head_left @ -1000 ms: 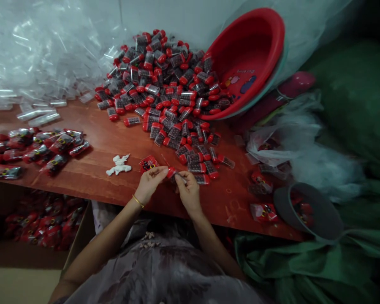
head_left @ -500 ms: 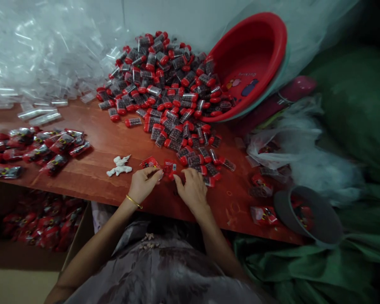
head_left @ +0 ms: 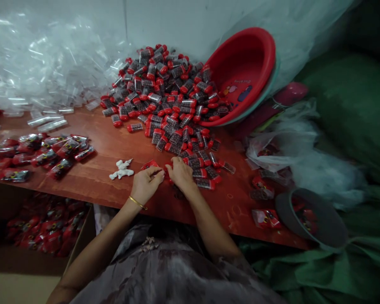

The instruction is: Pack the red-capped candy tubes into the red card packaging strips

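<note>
My left hand (head_left: 146,185), with a gold bangle at the wrist, is closed in a pinch; what its fingertips hold is too small to make out. Just beyond its fingers lies a red printed packet (head_left: 150,164). My right hand (head_left: 181,174) is beside it, fingers curled down over a second red packet (head_left: 168,164), which is mostly hidden. Right of that hand, small clear containers with red ends and dark contents (head_left: 204,183) lie close by. A crumpled white scrap (head_left: 121,169) sits left of my left hand.
A large heap of the containers (head_left: 164,84) spreads from a tilted red basin (head_left: 259,50). Finished-looking red packets (head_left: 61,154) lie at left, with more in a box (head_left: 47,228) below. Clear plastic sleeves (head_left: 50,63) pile behind. A grey bowl (head_left: 326,221) stands at the right edge.
My right hand has moved left and forward, closer to my left hand, and now covers most of the red packet with a barcode. The whole view has shifted slightly.
</note>
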The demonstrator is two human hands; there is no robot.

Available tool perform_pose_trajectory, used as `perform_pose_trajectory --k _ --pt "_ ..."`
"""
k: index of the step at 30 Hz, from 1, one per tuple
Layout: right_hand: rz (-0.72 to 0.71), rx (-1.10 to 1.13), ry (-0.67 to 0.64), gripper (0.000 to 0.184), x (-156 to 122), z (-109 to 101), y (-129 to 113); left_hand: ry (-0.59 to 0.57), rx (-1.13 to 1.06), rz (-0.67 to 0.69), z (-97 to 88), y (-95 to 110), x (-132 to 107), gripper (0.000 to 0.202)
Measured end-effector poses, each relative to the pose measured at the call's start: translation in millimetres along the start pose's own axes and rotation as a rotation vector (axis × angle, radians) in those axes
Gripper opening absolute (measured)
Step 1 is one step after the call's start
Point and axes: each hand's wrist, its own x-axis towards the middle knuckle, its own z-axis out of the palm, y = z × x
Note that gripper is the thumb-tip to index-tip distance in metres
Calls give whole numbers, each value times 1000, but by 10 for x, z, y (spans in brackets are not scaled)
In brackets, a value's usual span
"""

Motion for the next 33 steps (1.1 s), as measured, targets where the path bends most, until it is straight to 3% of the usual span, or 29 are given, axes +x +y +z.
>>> perform_pose_trajectory --k 2,8,10,14,17,20,23,29,33 --pt "-34 0 12 35 -14 24 24 3 14 10 -5 -10 15 23" --pt "-127 72 27 16 60 91 102 8 -29 -48 33 -66 31 24" --pt "-194 130 134 17 22 54 97 48 -36 -48 46 -44 28 24" --pt "-403 485 514 19 -221 -21 23 87 -170 -54 50 61 15 38" --pt "-355 928 589 13 -385 -1 -18 69 -308 -53 32 148 0 50" --pt "-195 1456 486 10 -425 32 3 -73 -464 -235 25 193 -6 59" --pt "-152 1807 281 14 -418 13 42 -232 -455 -360 73 216 -24 57" --pt "-97 2042 67 15 -489 -29 -13 -197 -448 -170 249 291 -87 38" --pt "-18 2065 -8 26 -485 30 -45 -87 -264 -11 258 289 -101 27"
